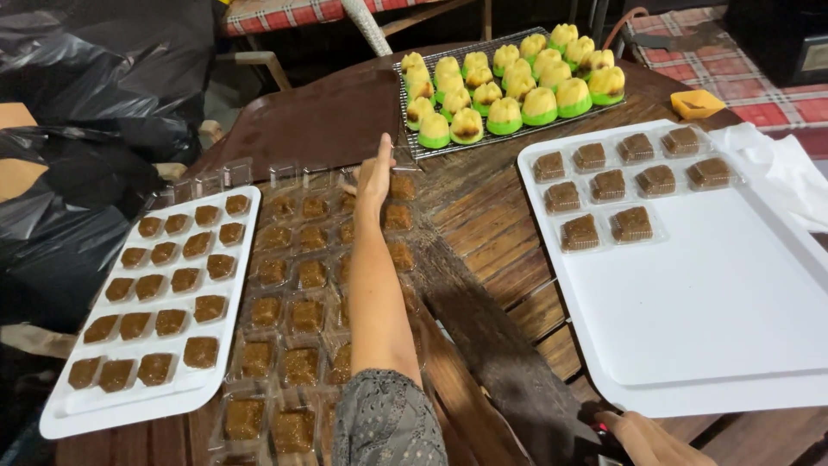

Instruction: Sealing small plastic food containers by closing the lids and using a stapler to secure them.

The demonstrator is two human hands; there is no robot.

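Head view: left hand [373,177] reaches across brown sweets [304,276] in clear cups, left of white tray [690,328].
Fingers: held together, flat, touching nothing.
Right hand [649,438]: fingers' state unclear, at tray's near edge.
Tip: lift cups gently, upright.

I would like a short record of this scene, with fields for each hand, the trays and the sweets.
left hand: stretched far forward, open, over brown sweets in clear boxes on the wooden table
right hand: low at the picture's edge, beside the large white tray; grip unclear
large white tray: nine boxed brown sweets at its far end
small white tray: rows of unboxed brown sweets
wire rack: yellow-and-green cakes
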